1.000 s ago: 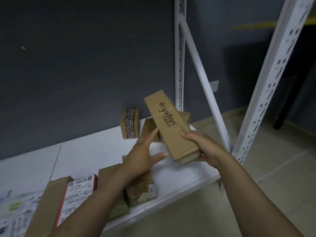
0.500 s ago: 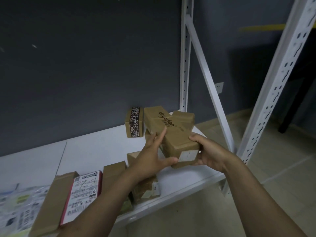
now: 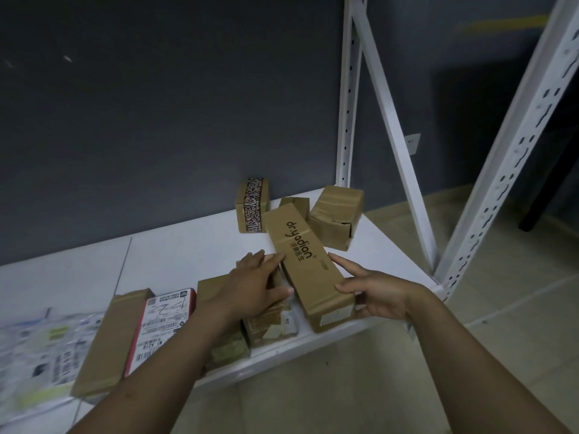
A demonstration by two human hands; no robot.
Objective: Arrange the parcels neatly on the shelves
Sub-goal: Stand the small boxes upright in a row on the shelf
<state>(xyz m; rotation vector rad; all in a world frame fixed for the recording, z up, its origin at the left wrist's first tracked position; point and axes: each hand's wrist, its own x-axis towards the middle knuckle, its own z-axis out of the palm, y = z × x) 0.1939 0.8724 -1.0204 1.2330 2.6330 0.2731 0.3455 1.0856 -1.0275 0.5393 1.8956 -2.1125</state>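
White shelf (image 3: 188, 252) bears scattered cardboard parcels (image 3: 336, 217).

Bare left hand (image 3: 250, 289) and bare right hand (image 3: 379, 296); forearms (image 3: 175, 355) unclothed up to the near frame edge.
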